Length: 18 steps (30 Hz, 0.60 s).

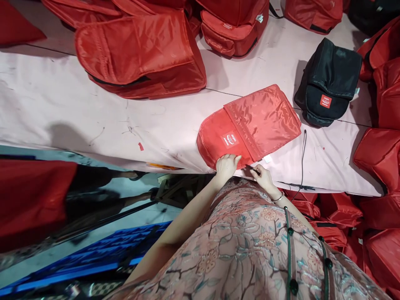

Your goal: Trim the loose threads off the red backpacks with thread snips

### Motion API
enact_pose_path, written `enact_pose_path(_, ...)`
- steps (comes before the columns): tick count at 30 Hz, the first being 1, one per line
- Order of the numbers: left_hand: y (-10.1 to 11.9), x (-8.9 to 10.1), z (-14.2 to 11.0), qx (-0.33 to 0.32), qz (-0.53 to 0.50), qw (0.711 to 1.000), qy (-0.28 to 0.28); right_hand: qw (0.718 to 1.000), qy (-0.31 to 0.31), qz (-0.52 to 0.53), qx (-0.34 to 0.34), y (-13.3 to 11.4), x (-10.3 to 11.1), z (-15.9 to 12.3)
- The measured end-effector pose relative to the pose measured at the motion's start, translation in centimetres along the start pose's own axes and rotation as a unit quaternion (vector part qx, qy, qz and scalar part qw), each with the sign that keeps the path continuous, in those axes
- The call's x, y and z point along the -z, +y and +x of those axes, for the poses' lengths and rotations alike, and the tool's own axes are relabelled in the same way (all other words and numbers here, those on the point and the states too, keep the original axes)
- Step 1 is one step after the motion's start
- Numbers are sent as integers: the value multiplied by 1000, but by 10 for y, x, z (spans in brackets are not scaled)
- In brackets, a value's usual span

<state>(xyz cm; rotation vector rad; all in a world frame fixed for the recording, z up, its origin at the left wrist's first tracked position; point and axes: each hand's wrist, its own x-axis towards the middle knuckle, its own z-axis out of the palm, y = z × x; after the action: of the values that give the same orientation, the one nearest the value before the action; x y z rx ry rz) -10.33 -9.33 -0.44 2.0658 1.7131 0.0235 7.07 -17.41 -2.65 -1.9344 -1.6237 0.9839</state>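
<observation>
A flat red bag point(250, 125) with a white logo patch lies on the pale table point(93, 121), close to its near edge. My left hand point(225, 166) grips the bag's near edge, fingers curled over the fabric. My right hand point(265, 178) is just beside it at the table's edge, pinching a small dark tool whose tip touches the bag's lower edge. A bracelet sits on my right wrist.
A black bag point(328, 83) stands at the right. A large red bag point(140, 54) lies at the back, with more red bags behind it and piled at the right point(379, 158). A black cord point(302, 158) runs across the table. Blue crates point(93, 258) sit below.
</observation>
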Motion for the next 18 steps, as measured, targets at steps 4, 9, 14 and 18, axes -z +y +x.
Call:
enact_pose_path(4,9,-3,-6,-33,26,999,-12,1000,3,-19,-13,0,0,-1)
enact_pose_path(9,9,-5,-2,-62,12,996,-56,1000,-11,-25,-5,0,-3,2)
enact_pose_path(14,4,-6,2,-73,1,996,-56,999,-42,-9,8,-1,-8,5)
enact_pose_path(18,4,-7,0,-70,6,996,-52,999,-52,-5,13,-2,-8,6)
